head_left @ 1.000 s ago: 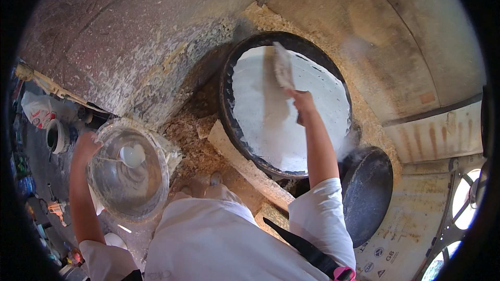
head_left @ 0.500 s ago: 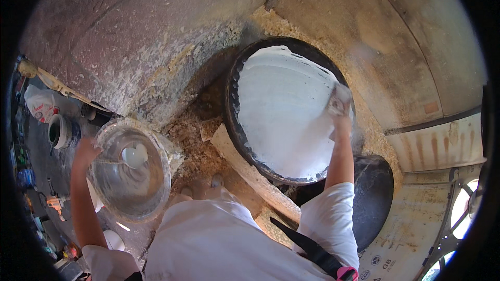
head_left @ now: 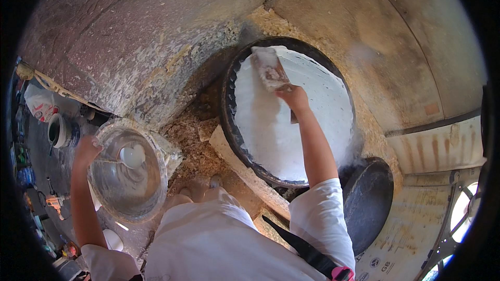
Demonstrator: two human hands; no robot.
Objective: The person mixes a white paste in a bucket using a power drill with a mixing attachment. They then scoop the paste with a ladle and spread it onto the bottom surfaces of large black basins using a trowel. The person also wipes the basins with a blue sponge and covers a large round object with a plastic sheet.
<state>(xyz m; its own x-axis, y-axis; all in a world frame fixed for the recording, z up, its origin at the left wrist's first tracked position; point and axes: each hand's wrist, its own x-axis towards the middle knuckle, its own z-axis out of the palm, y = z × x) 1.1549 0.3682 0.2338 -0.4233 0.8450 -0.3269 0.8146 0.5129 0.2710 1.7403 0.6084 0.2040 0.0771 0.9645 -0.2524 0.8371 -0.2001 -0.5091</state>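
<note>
In front of me a large round black griddle [head_left: 225,106] is coated with white batter [head_left: 291,140], with a swept streak down its left side. My right hand [head_left: 294,97] is closed round a flat rectangular scraper [head_left: 270,70], smeared with batter, at the griddle's upper left. To the left stands a wide bucket [head_left: 164,187] with batter-streaked walls. My left hand [head_left: 87,151] is closed at its left rim, on the thin handle of a ladle [head_left: 132,157]. The ladle's round white bowl sits inside the bucket.
A dark round lid [head_left: 370,205] leans at the griddle's lower right. A crusted stone wall [head_left: 120,36] rises at the left, and stained panels [head_left: 385,47] stand at the right. A plastic bag [head_left: 44,101], a small pail [head_left: 60,130] and an orange drill [head_left: 53,203] lie far left.
My right hand has swept the scraper from the griddle's right edge to its upper left. My left hand and the ladle have hardly moved.
</note>
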